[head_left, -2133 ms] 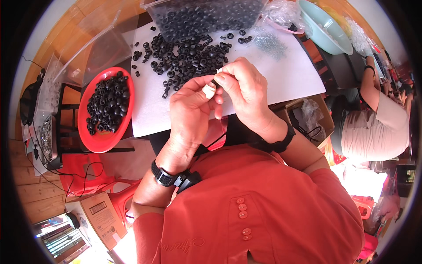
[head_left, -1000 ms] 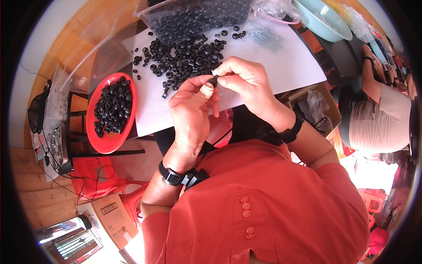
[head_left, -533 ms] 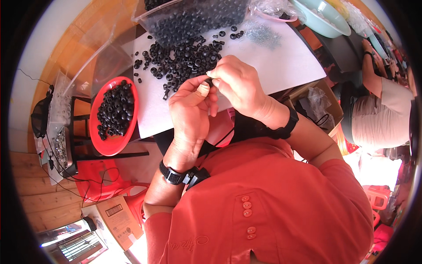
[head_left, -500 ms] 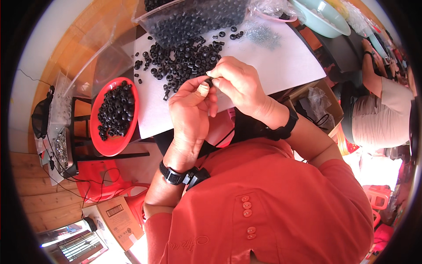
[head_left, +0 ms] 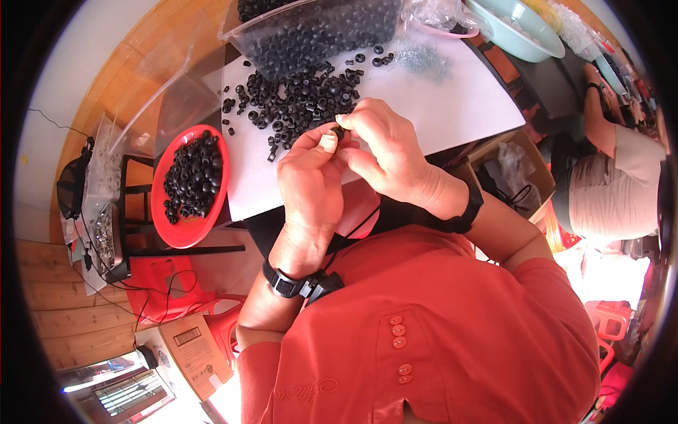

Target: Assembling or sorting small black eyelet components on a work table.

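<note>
Remotely, I'm seeing left hand pinching small black part, right hand working beside that pinch, closure unclear, next likely needing steadiness.

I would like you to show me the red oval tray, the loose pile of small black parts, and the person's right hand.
Red oval tray [head_left: 185,235]: head view, bare lower end.
Loose pile of small black parts [head_left: 305,99]: head view, its middle.
Right hand [head_left: 394,153]: head view, back of the hand.

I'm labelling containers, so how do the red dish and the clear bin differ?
The red dish is opaque and rounded; the clear bin is see-through and boxy. The dish sits left of the white sheet, the bin at the sheet's far side. Both hold small black parts.
</note>
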Motion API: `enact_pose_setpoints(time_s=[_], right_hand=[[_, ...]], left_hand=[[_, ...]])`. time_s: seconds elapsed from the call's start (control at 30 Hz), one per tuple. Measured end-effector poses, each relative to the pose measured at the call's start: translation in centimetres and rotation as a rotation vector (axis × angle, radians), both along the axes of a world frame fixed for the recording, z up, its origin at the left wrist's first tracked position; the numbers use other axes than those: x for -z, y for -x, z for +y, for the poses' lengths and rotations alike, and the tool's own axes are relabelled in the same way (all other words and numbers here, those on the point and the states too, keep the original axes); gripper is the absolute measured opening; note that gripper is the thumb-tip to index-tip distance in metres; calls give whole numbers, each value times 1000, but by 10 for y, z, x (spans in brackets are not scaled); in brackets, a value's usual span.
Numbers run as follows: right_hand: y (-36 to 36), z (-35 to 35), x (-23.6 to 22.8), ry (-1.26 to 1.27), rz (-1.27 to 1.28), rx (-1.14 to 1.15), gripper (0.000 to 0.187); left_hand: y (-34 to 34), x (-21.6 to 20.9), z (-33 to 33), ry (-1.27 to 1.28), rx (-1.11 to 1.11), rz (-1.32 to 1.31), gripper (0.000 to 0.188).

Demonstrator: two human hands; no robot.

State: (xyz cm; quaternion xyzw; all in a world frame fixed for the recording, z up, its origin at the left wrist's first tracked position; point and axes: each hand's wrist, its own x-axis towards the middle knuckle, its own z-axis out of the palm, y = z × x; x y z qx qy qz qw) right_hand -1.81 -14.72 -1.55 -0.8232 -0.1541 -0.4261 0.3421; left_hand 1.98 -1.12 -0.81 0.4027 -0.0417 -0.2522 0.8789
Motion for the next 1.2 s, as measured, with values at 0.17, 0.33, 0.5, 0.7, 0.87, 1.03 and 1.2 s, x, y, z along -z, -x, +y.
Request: enact_pose_setpoints(time_s=[0.17, 0.33, 0.5, 0.7, 0.87, 1.03, 1.2], right_hand=[[-2, 8, 5, 92, -52, 191, 31], [-2, -6, 5, 152, -97, 149, 29], [7, -8, -1, 110, 8, 3, 28], [9, 4, -2, 21, 19, -73, 25], [2, 18, 9, -32, 10, -109, 24], [-3, -36, -14, 97, 75, 1, 32], [-28, -101, -17, 441, 249, 413, 12]], left_hand=[[3, 0, 0, 10, 63, 40, 25], [3, -14, 9, -192, 160, -79, 26], [8, -15, 17, -361, 194, -190, 23], [10, -11, 21, -342, 160, -222, 20], [8, -19, 38, -469, 72, -301, 18], [-32, -48, 96, -818, -429, -545, 22], [-97, -36, 164, -1264, -625, -801, 26]])
